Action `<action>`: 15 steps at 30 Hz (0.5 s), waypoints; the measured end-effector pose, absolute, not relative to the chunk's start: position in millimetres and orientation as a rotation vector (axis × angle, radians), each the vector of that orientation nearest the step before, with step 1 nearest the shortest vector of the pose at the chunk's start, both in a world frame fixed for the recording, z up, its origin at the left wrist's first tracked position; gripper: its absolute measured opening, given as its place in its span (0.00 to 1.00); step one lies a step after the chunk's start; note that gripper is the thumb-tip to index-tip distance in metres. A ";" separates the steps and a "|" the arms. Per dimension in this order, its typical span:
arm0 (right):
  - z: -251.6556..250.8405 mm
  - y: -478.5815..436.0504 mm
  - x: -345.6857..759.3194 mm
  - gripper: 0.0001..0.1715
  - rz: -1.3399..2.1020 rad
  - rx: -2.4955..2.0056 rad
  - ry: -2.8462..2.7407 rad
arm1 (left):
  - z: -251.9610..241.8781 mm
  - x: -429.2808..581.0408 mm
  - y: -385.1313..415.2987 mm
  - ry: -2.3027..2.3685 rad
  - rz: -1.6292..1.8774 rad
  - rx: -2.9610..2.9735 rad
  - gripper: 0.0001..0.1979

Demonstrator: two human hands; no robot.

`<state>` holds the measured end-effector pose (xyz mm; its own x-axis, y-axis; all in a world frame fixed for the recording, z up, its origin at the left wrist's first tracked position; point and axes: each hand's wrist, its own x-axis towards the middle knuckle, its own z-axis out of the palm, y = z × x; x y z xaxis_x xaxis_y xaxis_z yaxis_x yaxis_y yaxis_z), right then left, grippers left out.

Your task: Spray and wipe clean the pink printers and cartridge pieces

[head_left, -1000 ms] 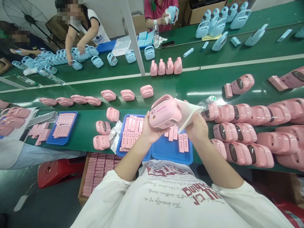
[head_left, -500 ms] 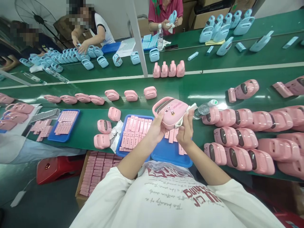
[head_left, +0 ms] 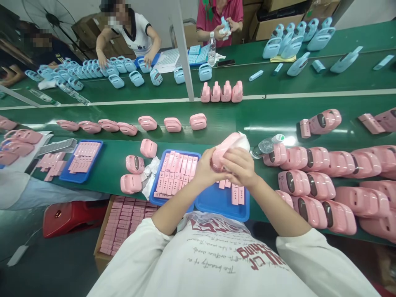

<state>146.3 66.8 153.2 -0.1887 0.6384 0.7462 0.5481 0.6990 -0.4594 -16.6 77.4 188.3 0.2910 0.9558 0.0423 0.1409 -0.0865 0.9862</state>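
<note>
Above the bench's near edge, I hold a pink rounded plastic housing [head_left: 223,152], tilted with a smooth narrow side showing. My left hand [head_left: 204,168] is closed around its left and lower side. My right hand [head_left: 240,164] lies curled over its right side and presses a white cloth [head_left: 243,142] against it. The fingers partly hide both housing and cloth. Below my hands is a blue tray [head_left: 213,202] with a few pink slab-like pieces [head_left: 237,194]. Left of it, another blue tray [head_left: 152,197] holds rows of such pieces.
Many pink handled housings [head_left: 293,182] stand on the right. Beside them leans a clear bottle [head_left: 262,147]. More pink housings [head_left: 172,124] line the green surface [head_left: 247,111] ahead. A carton [head_left: 100,251] of pink pieces sits below left. Across the bench, co-workers handle blue housings [head_left: 116,81].
The housing has turned from its printed face to a narrow side. My right hand has come over it with the cloth. Across the bench, a co-worker's hands have moved apart.
</note>
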 end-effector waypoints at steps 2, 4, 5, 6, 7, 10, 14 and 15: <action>144.0 71.1 148.5 0.30 0.121 -0.993 -1.725 | 183.3 -16.8 78.1 1.056 0.924 1.485 0.36; 135.5 72.7 150.1 0.30 0.170 -1.123 -1.524 | 175.4 -15.8 79.6 1.030 0.892 1.439 0.33; 131.6 72.5 151.4 0.30 0.197 -1.211 -1.395 | 169.7 -15.2 81.3 1.010 0.878 1.407 0.32; 127.6 71.9 153.7 0.31 0.224 -1.330 -1.249 | 162.9 -14.8 83.7 0.998 0.871 1.376 0.31; 123.3 71.2 156.9 0.34 0.272 -1.500 -1.126 | 155.1 -14.8 87.0 0.998 0.869 1.344 0.31; 107.3 68.9 167.7 0.36 0.560 -2.054 -1.043 | 129.7 -17.8 103.6 1.110 0.889 1.288 0.30; 78.7 61.1 157.4 0.21 0.995 -2.309 -1.312 | 100.6 -24.4 140.8 1.353 0.866 1.365 0.26; 71.7 58.5 149.4 0.24 1.050 -2.370 -1.331 | 94.4 -25.1 151.8 1.386 0.854 1.383 0.26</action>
